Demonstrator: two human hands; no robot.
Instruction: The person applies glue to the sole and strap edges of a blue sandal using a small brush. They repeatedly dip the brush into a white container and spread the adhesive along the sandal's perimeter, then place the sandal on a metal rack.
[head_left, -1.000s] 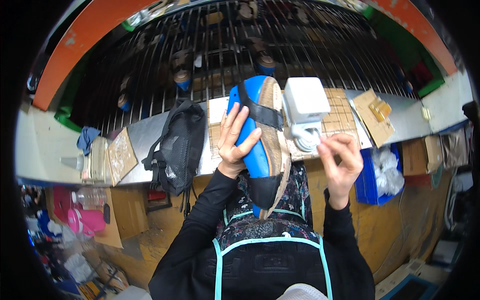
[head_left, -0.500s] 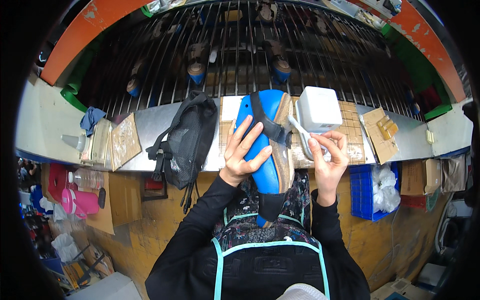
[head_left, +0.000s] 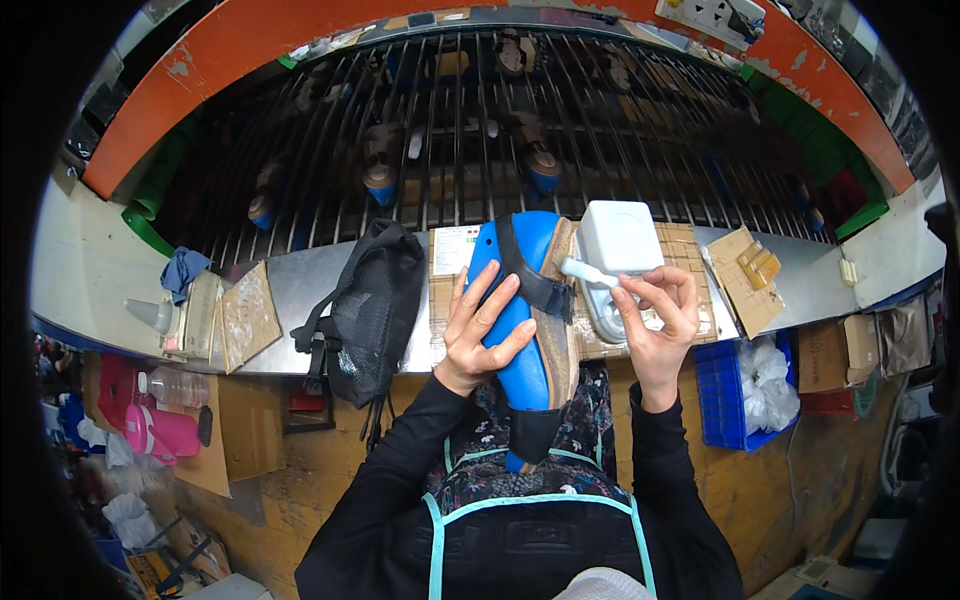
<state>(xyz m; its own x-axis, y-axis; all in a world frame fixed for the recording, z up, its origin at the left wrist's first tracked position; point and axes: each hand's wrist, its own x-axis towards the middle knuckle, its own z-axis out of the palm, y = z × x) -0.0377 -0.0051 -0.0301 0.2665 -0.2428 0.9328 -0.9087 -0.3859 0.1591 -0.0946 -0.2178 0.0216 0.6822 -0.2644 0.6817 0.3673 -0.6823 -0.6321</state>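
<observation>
A blue shoe last (head_left: 520, 372) stands tilted in front of me, wearing black straps (head_left: 528, 275) and a brown cork-like sole (head_left: 556, 345) along its right side. My left hand (head_left: 478, 335) grips the last from the left, fingers spread over its blue side and thumb pointing right. Pinched between thumb and fingers of my right hand (head_left: 662, 325) is a small white brush (head_left: 592, 274). Its pale head lies at the sole's edge, touching or very near. Just behind the brush is a white box-shaped container (head_left: 622, 238) on a pale base.
A black mesh bag (head_left: 375, 315) lies left of the last. Beyond the bench runs a rack of metal bars (head_left: 455, 130) carrying several shoes on blue lasts. Cardboard with a yellowish block (head_left: 759, 265) sits at right, above a blue crate (head_left: 722, 395) of plastic bags.
The brush head has shifted slightly left and down along the sole's edge, its handle now lying flatter. My left hand keeps its hold on the last. The whole view has tilted a little.
</observation>
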